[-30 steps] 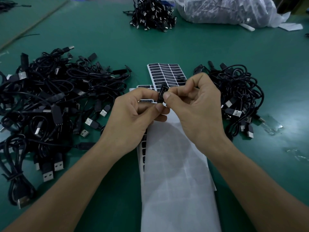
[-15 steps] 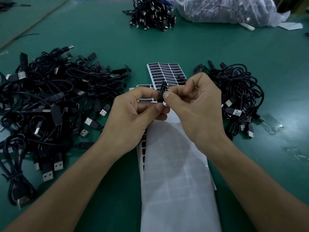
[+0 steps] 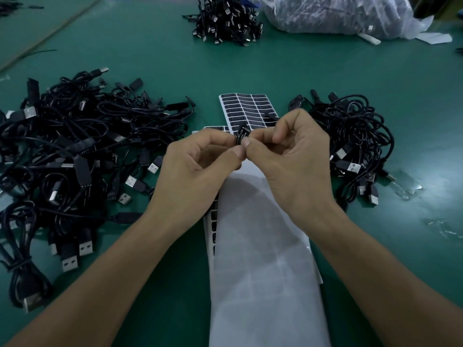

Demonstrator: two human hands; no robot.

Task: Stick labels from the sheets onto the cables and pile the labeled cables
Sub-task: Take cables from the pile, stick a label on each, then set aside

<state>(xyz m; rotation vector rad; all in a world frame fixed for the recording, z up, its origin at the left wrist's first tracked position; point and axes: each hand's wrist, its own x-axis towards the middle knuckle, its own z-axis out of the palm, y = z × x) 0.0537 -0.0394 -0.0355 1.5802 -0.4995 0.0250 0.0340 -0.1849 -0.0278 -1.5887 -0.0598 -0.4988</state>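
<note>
My left hand (image 3: 200,169) and my right hand (image 3: 293,161) meet above the table's middle, and both pinch one small black label (image 3: 242,135) between thumb and fingertips. Whether a cable lies under the label is hidden by my fingers. Just beyond them lies a sheet of black labels (image 3: 246,108). A big loose pile of black USB cables (image 3: 75,156) spreads out on the left. On the right sits a smaller pile of cables (image 3: 355,144).
A long white backing sheet (image 3: 265,271) runs from under my hands toward me over the green table (image 3: 325,71). Far back sit another cable bundle (image 3: 225,18) and a clear plastic bag (image 3: 338,13). Tape scraps (image 3: 408,189) lie at the right.
My hands have stayed in place. The fingers shifted slightly on the label, and my right index finger has lifted a little.
</note>
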